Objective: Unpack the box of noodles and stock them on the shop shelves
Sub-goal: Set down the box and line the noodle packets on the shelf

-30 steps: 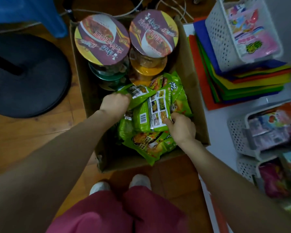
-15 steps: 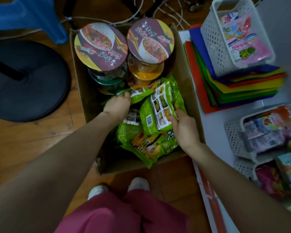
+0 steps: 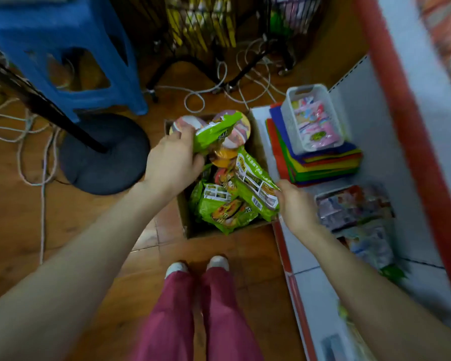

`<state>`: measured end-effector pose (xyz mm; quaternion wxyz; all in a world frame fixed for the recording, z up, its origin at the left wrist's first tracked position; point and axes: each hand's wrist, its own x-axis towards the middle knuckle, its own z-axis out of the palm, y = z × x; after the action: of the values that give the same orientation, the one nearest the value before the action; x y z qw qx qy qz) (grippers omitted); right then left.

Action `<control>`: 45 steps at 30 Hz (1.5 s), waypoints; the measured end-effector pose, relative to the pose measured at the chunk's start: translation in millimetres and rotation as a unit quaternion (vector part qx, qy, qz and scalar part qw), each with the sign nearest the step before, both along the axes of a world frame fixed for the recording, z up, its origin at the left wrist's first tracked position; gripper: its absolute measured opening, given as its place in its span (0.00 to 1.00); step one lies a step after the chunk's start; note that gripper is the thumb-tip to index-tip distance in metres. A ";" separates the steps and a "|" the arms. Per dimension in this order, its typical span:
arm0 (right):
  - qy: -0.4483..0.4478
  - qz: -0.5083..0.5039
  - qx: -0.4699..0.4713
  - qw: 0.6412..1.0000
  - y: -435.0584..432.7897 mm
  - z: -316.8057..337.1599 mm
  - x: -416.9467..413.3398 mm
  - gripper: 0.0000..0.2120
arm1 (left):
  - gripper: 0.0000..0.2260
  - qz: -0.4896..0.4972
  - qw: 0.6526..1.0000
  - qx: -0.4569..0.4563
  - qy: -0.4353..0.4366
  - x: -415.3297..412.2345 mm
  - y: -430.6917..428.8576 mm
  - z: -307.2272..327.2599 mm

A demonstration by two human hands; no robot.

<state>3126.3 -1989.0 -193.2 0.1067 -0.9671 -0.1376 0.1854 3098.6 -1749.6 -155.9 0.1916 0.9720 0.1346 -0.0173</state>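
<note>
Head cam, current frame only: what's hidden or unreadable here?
- cup lids: head view, mostly covered by the raised packet gripped in the left hand; the count is unclear.
- box floor: buried under the packet pile.
- right hand fingertips: behind the tilted packet it grips.
- upper shelf goods: motion-blurred and cut off by the right edge.
- Packet print: too small to read.

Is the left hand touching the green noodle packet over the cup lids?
Touching: in the head view the left hand grips one end of the green noodle packet.

Print on green noodle packets (image 3: 255, 188), too blurred to read
</note>
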 end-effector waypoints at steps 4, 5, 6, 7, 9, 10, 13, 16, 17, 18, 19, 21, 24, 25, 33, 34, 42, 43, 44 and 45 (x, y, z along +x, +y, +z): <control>-0.020 0.008 0.002 1.000 11.3 100.6 4.6 0.11 | 0.20 -0.008 0.998 0.002 -0.058 -3.9 5.7 107.3; -0.031 0.003 0.013 0.999 13.8 126.5 5.8 0.11 | 0.20 -0.010 0.997 0.005 -0.079 -4.5 7.7 133.2; -0.044 -0.003 0.028 0.999 16.0 152.6 7.4 0.11 | 0.19 -0.013 0.995 0.007 -0.101 -4.5 9.9 158.7; -0.057 -0.007 0.043 0.997 17.8 177.8 8.9 0.11 | 0.18 -0.015 0.992 0.009 -0.123 -4.5 11.9 183.0; -0.084 -0.017 0.067 0.994 21.6 226.6 12.0 0.11 | 0.17 -0.019 0.986 0.014 -0.165 -3.0 14.9 227.6; -0.097 -0.022 0.071 0.993 23.0 249.9 12.7 0.11 | 0.17 -0.021 0.982 0.014 -0.186 -2.4 15.9 248.6; -0.149 -0.042 0.087 0.984 23.0 314.2 13.0 0.12 | 0.18 -0.034 0.966 0.015 -0.255 1.1 17.7 310.8; -0.203 -0.062 0.115 0.970 17.8 364.9 11.0 0.12 | 0.18 -0.053 0.948 0.013 -0.314 5.4 16.1 366.9; -0.218 -0.072 0.127 0.965 15.3 379.7 11.7 0.12 | 0.18 -0.057 0.944 0.015 -0.326 7.3 15.0 384.4; -0.233 -0.082 0.134 0.960 12.6 394.3 12.5 0.12 | 0.18 -0.060 0.940 0.017 -0.336 9.0 13.3 400.7; -0.249 -0.089 0.138 0.954 9.7 408.9 14.0 0.11 | 0.18 -0.062 0.935 0.018 -0.348 11.1 11.5 415.9; -0.281 -0.101 0.152 0.942 2.9 437.5 20.2 0.10 | 0.18 -0.066 0.927 0.019 -0.369 17.3 7.5 442.8; -0.339 -0.120 0.164 0.919 -8.5 486.9 33.5 0.09 | 0.17 -0.074 0.917 0.013 -0.392 33.3 -1.1 475.5; -0.361 -0.120 0.165 0.910 -13.4 504.1 39.5 0.09 | 0.17 -0.077 0.911 0.009 -0.404 39.9 -5.1 485.4; -0.499 -0.193 0.181 0.825 -69.6 619.6 106.6 0.12 | 0.16 -0.104 0.889 -0.055 -0.442 99.6 -43.8 543.8; -0.510 -0.206 0.178 0.816 -78.1 629.5 117.4 0.14 | 0.16 -0.110 0.888 -0.055 -0.443 107.0 -49.6 547.8; -0.536 -0.241 0.027 0.809 -127.2 642.4 174.9 0.11 | 0.19 -0.132 0.880 -0.063 -0.452 158.5 -77.2 557.7; -0.535 -0.231 0.000 0.812 -129.8 636.3 179.2 0.09 | 0.20 -0.136 0.881 -0.068 -0.448 164.1 -79.6 558.0; -0.535 -0.221 -0.019 0.815 -131.9 630.3 182.6 0.07 | 0.20 -0.141 0.880 -0.071 -0.449 169.6 -81.7 558.1; -0.537 -0.210 -0.030 0.817 -132.6 625.4 184.3 0.07 | 0.20 -0.143 0.879 -0.072 -0.449 174.6 -83.6 558.4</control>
<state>3310.6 -2121.7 432.2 0.0228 -0.9215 0.0390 -0.3856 3273.2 -1833.1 402.5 0.2968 0.8677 -0.1078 0.3840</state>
